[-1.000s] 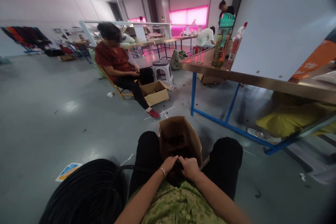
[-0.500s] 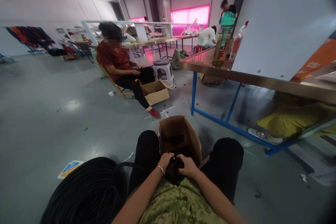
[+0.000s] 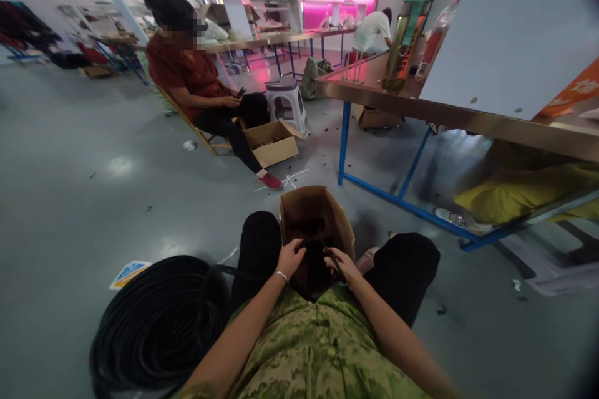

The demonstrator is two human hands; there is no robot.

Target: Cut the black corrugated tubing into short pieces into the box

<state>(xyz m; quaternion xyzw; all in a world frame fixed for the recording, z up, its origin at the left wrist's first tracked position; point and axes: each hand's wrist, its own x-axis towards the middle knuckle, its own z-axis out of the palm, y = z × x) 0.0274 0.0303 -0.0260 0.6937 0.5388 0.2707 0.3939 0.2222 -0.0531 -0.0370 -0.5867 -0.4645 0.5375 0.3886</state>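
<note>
My left hand (image 3: 291, 257) is closed, thumb and fingers pinched on a dark end of black tubing that barely shows against the box. The tubing runs from a large black coil (image 3: 154, 324) on the floor at my left, across my left thigh and under my forearm. My right hand (image 3: 340, 264) is closed around dark-handled scissors (image 3: 326, 247), their tip pointing up and left, a short gap away from my left hand. Below and beyond both hands stands an open cardboard box (image 3: 340, 209) between my knees, with small dark pieces inside.
Ahead to the left, a seated person (image 3: 187, 78) handles a dark item beside another cardboard box (image 3: 276, 153). A blue-legged table (image 3: 374, 90) stands at right, bearing a green-lidded bottle (image 3: 405, 37). Yellow cloth (image 3: 519, 190) hangs beneath it. A grey-white stool (image 3: 285, 103) is farther back.
My hands have moved apart from each other, and the scissors now show clearly in my right hand. The camera view has tilted down. The seated person's hands have shifted slightly.
</note>
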